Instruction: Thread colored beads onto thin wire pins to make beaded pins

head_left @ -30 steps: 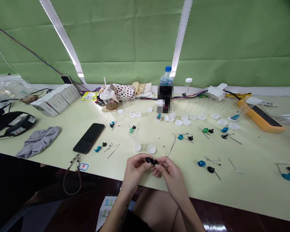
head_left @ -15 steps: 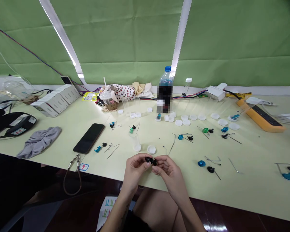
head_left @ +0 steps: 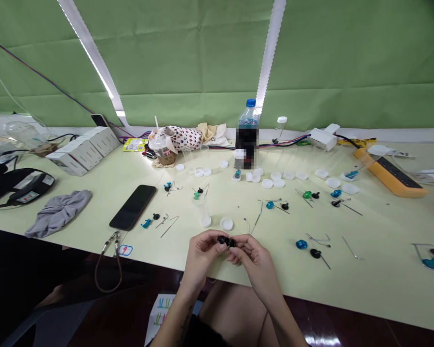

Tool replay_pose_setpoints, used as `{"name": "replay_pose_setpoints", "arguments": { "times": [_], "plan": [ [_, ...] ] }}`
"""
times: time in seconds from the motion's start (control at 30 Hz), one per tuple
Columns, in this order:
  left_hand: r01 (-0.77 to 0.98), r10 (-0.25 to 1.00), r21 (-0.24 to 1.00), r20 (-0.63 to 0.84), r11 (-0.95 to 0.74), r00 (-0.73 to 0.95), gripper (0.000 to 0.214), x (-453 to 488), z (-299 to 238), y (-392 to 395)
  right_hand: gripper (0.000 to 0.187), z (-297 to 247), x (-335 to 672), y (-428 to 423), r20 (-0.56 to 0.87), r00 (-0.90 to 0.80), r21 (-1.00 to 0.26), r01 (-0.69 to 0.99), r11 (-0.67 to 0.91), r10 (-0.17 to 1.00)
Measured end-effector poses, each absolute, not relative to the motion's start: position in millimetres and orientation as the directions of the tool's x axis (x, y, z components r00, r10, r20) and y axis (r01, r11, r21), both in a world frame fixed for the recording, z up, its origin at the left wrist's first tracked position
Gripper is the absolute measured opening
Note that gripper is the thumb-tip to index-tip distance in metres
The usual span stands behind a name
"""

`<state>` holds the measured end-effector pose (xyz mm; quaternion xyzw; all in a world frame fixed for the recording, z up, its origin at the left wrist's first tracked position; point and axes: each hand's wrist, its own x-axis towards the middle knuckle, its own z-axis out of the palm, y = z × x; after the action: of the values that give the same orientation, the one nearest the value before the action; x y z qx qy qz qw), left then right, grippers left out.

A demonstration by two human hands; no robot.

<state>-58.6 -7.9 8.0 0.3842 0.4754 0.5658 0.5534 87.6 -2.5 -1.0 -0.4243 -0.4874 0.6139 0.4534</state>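
Between my fingertips, over the table's front edge, is a small black part with rounded ends [head_left: 226,241]; its exact kind is too small to tell. My left hand [head_left: 205,250] pinches its left end. My right hand [head_left: 249,253] grips the right end, thumb and fingers closed on it. Just beyond my hands lies a white cap [head_left: 226,223], and beside it stands a clear tube [head_left: 204,214] with a white base. Thin bent metal rods [head_left: 256,217] lie to the right of the cap.
Small sets of blue or green pieces [head_left: 301,245], black discs [head_left: 315,253] and bent rods are spread over the table. A phone [head_left: 133,207] and grey cloth [head_left: 60,212] lie left. Behind stand a drink bottle [head_left: 248,113], several white caps [head_left: 267,183] and an orange power strip [head_left: 390,176].
My right fingers have shifted slightly around the black part, and its right end has turned a little. Otherwise both hands keep their place.
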Motion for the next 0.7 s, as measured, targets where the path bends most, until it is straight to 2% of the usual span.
{"name": "replay_pose_setpoints", "arguments": {
  "times": [0.17,0.7],
  "plan": [
    [-0.251,0.989,0.967,-0.086,0.054,-0.119,0.014,-57.7,9.2,-7.4,0.027,-4.6,87.6,-1.7,-0.072,-0.208,-0.980,-0.168,-0.108,0.975],
    [-0.266,0.992,0.962,-0.088,0.062,-0.086,0.012,-58.4,9.7,-8.3,0.020,-3.4,88.3,-2.5,-0.083,-0.223,-0.982,-0.148,-0.118,0.971]
  ]
}}
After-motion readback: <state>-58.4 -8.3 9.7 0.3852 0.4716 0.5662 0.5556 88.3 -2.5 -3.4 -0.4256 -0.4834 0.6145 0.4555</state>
